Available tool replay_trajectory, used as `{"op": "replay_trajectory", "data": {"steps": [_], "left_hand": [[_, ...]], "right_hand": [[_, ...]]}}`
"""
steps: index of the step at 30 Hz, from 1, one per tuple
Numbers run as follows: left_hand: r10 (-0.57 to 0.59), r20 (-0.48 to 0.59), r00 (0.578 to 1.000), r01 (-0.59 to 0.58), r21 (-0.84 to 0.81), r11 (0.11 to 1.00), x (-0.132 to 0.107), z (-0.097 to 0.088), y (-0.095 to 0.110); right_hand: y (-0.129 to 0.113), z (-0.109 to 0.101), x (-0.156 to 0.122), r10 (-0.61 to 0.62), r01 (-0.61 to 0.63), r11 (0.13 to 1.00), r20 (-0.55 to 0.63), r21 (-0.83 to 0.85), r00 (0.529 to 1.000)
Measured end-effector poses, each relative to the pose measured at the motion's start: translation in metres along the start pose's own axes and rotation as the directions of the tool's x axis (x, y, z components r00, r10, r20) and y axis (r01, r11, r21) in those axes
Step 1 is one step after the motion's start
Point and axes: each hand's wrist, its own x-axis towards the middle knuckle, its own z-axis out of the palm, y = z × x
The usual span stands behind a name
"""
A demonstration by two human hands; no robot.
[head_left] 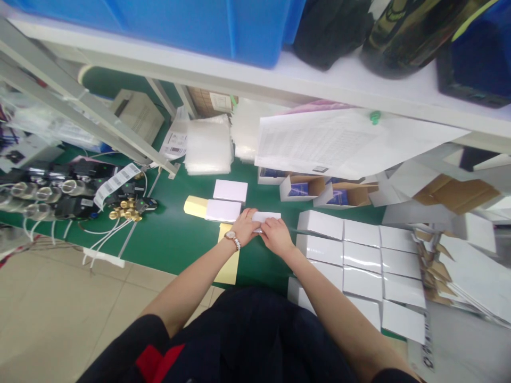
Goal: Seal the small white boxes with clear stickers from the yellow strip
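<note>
Both of my hands meet over a small white box [266, 217] at the middle of the green table [175, 239]. My left hand [244, 227], with a watch on its wrist, has its fingers curled on the box's left end. My right hand [275, 235] grips the box's right side from below. Two closed white boxes [230, 190] lie just beyond my left hand, one on a yellow sheet [195, 206]. Another yellow sheet [228, 266] lies under my left wrist.
Rows of closed white boxes [361, 260] fill the table to my right. Open cardboard boxes [319, 190] stand behind them under hanging printed papers [339, 141]. Clear bags [208, 144] are stacked at the back. Brass fittings and cables [128, 210] lie left. A shelf carries blue bins [207, 24].
</note>
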Motion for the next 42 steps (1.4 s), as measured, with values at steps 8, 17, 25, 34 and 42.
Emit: {"op": "replay_trajectory", "data": {"steps": [8, 17, 25, 34, 42], "left_hand": [[0.000, 0.024, 1.000, 0.000, -0.001, 1.000, 0.001, -0.004, 0.001], [-0.001, 0.028, 1.000, 0.002, -0.017, 1.000, 0.001, -0.008, 0.002], [0.006, 0.045, 0.999, -0.007, 0.006, 1.000, 0.002, -0.010, 0.003], [-0.007, 0.047, 0.999, 0.008, -0.021, 1.000, 0.002, -0.009, 0.002], [-0.007, 0.046, 0.999, 0.008, -0.027, 1.000, 0.001, -0.010, 0.004]], "right_hand": [[-0.005, -0.005, 0.002, 0.068, -0.068, 0.997, 0.011, 0.039, 0.998], [0.000, -0.008, 0.000, 0.068, -0.071, 0.988, 0.025, 0.136, 0.997], [0.006, -0.023, 0.017, 0.319, -0.335, 0.940, 0.179, 0.069, 0.931], [-0.004, -0.027, 0.017, 0.348, -0.371, 0.927, 0.242, 0.053, 0.906], [-0.005, -0.028, 0.022, 0.375, -0.401, 0.914, 0.248, 0.063, 0.893]]}}
